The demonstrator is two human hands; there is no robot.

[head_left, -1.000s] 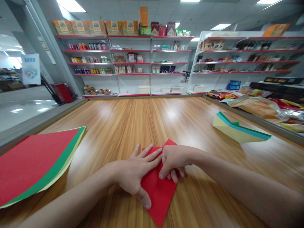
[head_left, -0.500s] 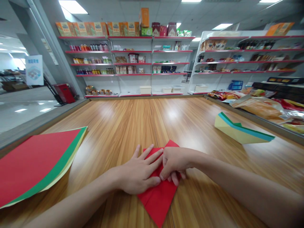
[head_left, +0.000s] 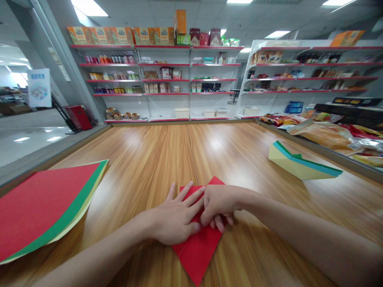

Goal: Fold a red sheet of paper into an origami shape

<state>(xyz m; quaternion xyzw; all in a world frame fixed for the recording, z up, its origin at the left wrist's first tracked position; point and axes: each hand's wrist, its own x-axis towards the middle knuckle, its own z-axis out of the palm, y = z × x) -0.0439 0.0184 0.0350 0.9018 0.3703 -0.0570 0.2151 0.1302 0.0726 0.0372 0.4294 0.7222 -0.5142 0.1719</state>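
Observation:
A folded sheet of red paper (head_left: 199, 255) lies on the table in front of me, with one pointed end toward me and a corner showing beyond my hands. Spread flat across its left part is my left hand (head_left: 176, 221), its fingers stretched out. My right hand (head_left: 220, 205) is closed over the paper's right part, with thumb and curled fingers touching it. The two hands meet near the middle of the paper. They cover much of its folds, and the fingertips of the right hand are partly hidden.
Red, green and pale yellow sheets (head_left: 44, 199) lie stacked at the left. A folded yellow, blue and green paper boat (head_left: 295, 163) rests at the right on the wooden table (head_left: 143, 159). Packaged goods (head_left: 326, 133) lie beyond the right edge; stocked shelves (head_left: 163, 93) stand behind.
The whole view has shifted slightly. My hands and the red paper keep nearly the same position relative to each other.

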